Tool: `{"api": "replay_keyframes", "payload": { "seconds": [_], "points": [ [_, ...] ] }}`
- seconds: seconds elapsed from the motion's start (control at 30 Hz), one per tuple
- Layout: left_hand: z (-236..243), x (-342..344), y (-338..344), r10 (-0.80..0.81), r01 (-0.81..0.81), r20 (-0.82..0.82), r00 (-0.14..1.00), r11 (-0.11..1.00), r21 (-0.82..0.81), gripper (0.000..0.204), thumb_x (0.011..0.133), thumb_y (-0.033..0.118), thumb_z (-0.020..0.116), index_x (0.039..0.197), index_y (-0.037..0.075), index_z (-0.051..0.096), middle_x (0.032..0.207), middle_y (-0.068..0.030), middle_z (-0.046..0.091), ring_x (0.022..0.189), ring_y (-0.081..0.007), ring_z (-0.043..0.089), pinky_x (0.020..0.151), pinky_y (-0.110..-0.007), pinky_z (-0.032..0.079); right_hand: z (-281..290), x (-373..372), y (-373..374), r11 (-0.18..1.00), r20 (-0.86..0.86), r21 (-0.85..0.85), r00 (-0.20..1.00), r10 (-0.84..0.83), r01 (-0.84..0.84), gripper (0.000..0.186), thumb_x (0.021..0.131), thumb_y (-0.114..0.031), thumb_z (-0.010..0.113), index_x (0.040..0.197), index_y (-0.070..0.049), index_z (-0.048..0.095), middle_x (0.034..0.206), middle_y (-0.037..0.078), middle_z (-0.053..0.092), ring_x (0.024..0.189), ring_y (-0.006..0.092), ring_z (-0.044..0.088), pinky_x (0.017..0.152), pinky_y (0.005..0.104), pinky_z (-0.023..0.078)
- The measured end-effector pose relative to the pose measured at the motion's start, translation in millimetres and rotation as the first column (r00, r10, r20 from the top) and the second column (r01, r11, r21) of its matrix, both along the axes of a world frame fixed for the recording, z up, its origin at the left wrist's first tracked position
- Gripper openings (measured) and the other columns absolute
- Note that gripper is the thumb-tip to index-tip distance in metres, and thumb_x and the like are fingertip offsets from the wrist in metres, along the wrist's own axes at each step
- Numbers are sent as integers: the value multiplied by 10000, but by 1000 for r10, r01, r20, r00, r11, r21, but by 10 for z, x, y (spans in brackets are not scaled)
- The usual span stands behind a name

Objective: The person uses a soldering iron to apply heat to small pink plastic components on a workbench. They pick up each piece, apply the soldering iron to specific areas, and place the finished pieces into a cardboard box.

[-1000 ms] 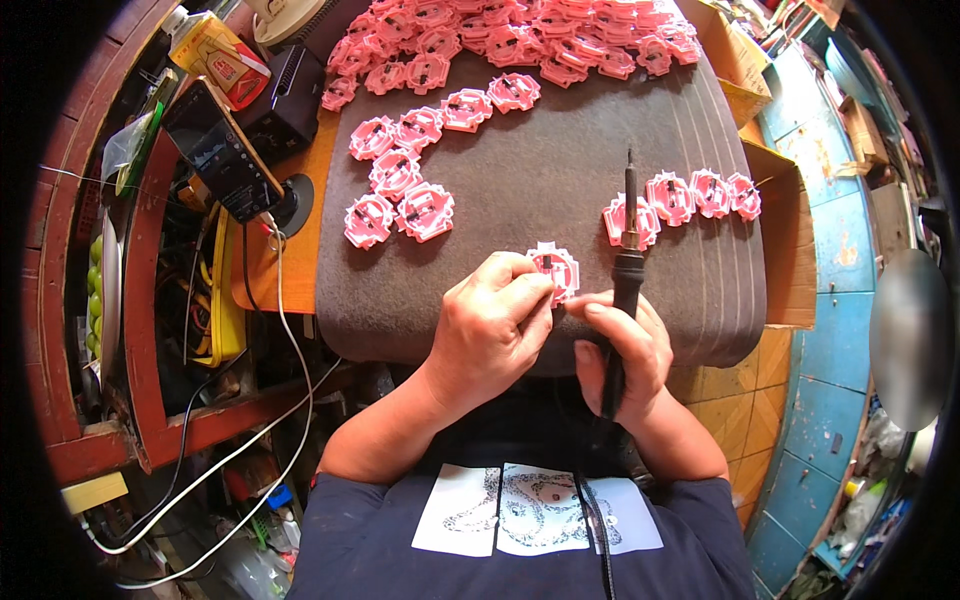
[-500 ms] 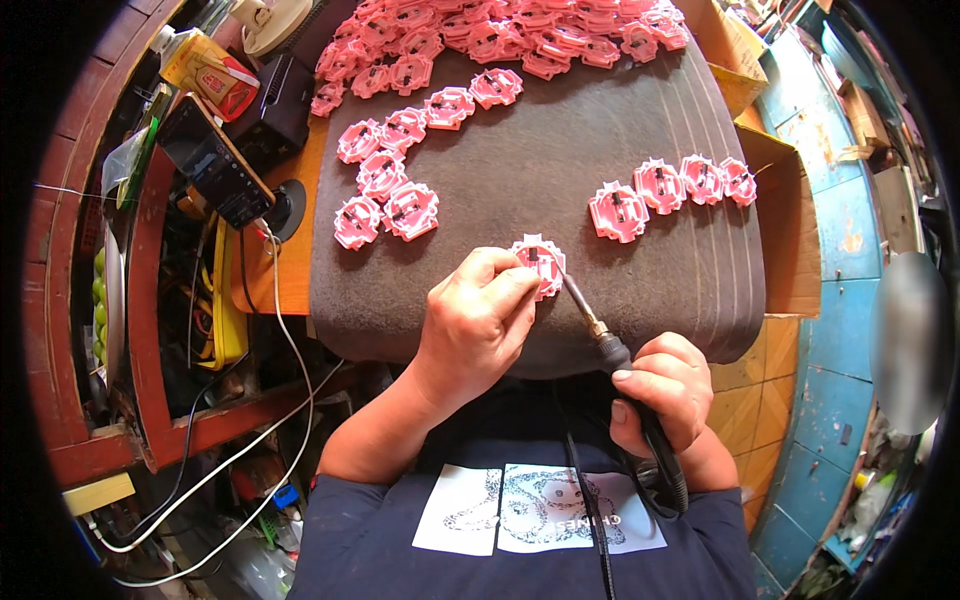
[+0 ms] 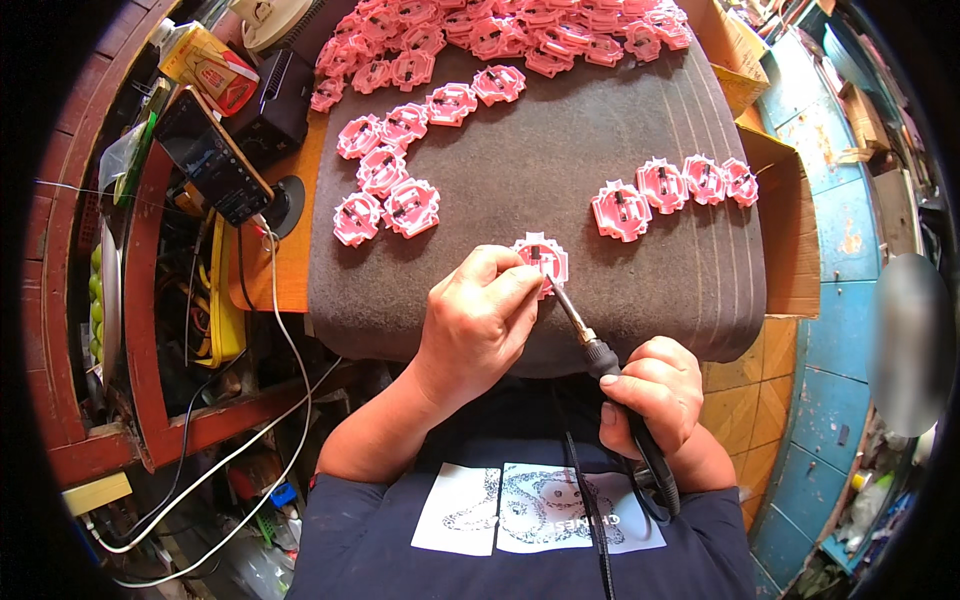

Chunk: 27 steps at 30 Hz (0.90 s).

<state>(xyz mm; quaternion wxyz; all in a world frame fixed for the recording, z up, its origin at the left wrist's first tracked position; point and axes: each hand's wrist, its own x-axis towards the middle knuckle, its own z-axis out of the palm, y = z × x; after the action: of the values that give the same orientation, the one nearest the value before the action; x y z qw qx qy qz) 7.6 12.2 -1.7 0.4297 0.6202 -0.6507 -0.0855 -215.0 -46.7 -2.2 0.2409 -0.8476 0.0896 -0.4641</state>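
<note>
Your dark grey-brown sheet mat (image 3: 500,190) carries thin pale stripes down its right side. Near the mat's front edge, your notched, round pink plastic piece (image 3: 557,258) shows black at its middle, and your pencil-shaped soldering iron (image 3: 600,357) has a black handle, a brassy collar and a silvery-grey shaft. You see that pink with black repeated in the heaped plastic pieces (image 3: 497,36) at the mat's back. Left of the mat you have an orange wooden board (image 3: 295,275) and a dark red timber frame (image 3: 148,320); right of it, a tan cardboard box (image 3: 795,235) and light blue panels (image 3: 842,235) scuffed whitish. In front of the mat, your navy cloth shirt (image 3: 370,545) bears white rectangular panels (image 3: 455,505) with black speckled drawing.
</note>
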Motion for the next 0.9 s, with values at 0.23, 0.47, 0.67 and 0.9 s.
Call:
{"api": "replay_keyframes", "payload": {
  "seconds": [0.23,0.47,0.67,0.9],
  "points": [
    [0,2,1,-4,4,-5,1000,1000,12,168,845,-33,788,996,32,755,1004,-132,695,834,-282,741,738,-362,598,13,16,5,1000,0,0,1000,-8,8,251,773,-51,747,1011,-6,679,666,52,582,528,229,542,510,365,418],
    [2,5,2,1,-1,9,1000,1000,11,165,843,-27,792,993,33,760,1004,-135,699,843,-289,742,744,-366,600,-1,10,1,1000,-4,-3,1000,-9,9,268,759,-41,743,1015,-7,671,669,51,583,530,226,546,518,363,430],
    [2,1,1,0,0,4,1000,1000,13,166,840,-30,792,992,30,761,999,-136,699,845,-287,743,747,-366,601,-3,-8,15,1000,-18,30,1000,-4,5,279,752,-34,747,1018,-11,668,681,56,595,547,239,561,535,369,448],
    [15,-5,0,0,0,-7,1000,1000,22,172,836,-31,793,995,28,763,1002,-135,701,844,-287,741,748,-364,600,-2,-77,16,996,-5,79,999,-38,39,253,810,-63,748,1043,-17,661,709,72,621,598,267,590,595,386,497]
  ]
}}
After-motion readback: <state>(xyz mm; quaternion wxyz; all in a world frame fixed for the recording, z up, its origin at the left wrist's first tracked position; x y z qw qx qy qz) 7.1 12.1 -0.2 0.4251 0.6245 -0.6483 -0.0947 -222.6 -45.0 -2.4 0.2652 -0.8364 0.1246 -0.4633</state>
